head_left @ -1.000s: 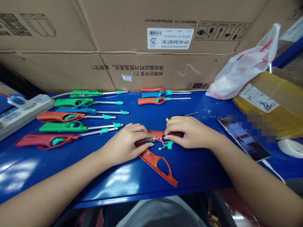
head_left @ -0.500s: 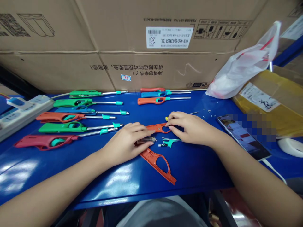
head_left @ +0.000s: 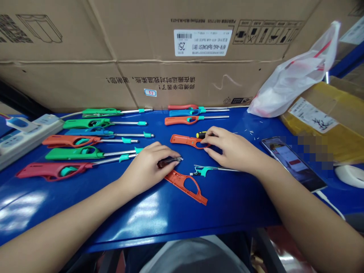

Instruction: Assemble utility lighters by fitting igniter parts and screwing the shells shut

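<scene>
My left hand is closed around a dark see-through fuel tank with a metal valve end pointing right. An orange lighter shell half runs out from under that hand, its inner side up; whether the fingers grip it too is hidden. Farther back, my right hand pinches the finger-loop end of another orange shell half. Behind this piece lies a screwdriver with a yellow and black handle, partly covered by the right hand. Between the hands rests a teal trigger part with a wire and metal tube.
Several green, blue, orange and red lighters lie at left; 3 more lighters lie at the back. A power strip borders the left. At right are a phone, a plastic bag and a taped box. Cardboard stands behind.
The shell half in my right hand has moved back, away from my left hand, showing its whole length. My left hand has shifted slightly left and back with the tank; the nearer shell half moved too.
</scene>
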Available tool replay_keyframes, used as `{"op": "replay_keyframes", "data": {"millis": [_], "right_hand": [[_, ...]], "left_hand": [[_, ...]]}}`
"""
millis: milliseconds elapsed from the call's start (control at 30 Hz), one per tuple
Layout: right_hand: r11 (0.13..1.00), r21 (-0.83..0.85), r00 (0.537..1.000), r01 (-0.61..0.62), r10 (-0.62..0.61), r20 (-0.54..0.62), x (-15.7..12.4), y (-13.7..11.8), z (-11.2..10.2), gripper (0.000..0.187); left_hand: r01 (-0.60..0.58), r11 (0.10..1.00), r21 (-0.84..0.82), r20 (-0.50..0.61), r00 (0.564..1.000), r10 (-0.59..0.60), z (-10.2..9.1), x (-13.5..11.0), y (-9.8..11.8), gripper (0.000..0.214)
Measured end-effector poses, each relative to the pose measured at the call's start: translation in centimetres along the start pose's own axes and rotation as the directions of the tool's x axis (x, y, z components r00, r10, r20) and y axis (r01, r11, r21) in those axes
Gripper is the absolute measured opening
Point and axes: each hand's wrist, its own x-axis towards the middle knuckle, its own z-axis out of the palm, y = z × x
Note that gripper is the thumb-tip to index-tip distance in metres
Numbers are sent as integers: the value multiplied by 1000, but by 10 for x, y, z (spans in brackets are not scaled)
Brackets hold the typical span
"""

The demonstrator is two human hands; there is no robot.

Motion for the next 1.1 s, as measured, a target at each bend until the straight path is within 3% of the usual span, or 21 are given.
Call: {"op": "replay_keyframes", "data": {"millis": [67, 167, 267, 367, 500, 633, 733, 800, 933, 1100], "right_hand": [[993, 107, 999, 52, -50, -20, -2, -3, -4, 19], [968, 229, 984, 105, -134, 115, -3, -8, -9, 18], [972, 221, 957, 81, -138, 256, -3, -9, -11, 18], [970, 239, 945, 53, -126, 303, -2, -9, -10, 11], [967, 250, 949, 48, -122, 290, -1, -9, -9, 10], [982, 177, 980, 65, -97, 176, -2, -6, -13, 10], [984, 169, 984, 58, -85, 155, -5, -1, -18, 7], [982, 184, 976, 46, -83, 200, -7, 2, -21, 8], [980, 198, 950, 7, -68, 304, -6, 3, -17, 12], [993, 106, 976, 47, -68, 206, 1, 3, -9, 17]], "left_hand": [[18, 999, -48, -40, 999, -20, 2, 0, 1, 17], [46, 993, -104, -85, 995, -55, 3, -1, 2, 19], [50, 994, -92, -120, 991, -61, 3, 0, 2, 19], [29, 996, -82, -115, 993, -39, 5, 0, -1, 19], [-33, 995, -93, -53, 998, 28, 6, 1, -3, 23], [-159, 987, 6, 32, 987, 159, -9, 2, 3, 20], [-278, 961, -3, 263, 927, 269, -23, 3, 6, 30], [-293, 956, 3, 331, 902, 276, -27, 3, 7, 33], [-233, 972, 18, 314, 925, 216, -18, 1, 6, 26], [-128, 992, 22, 219, 968, 120, 0, -3, 7, 29]]}}
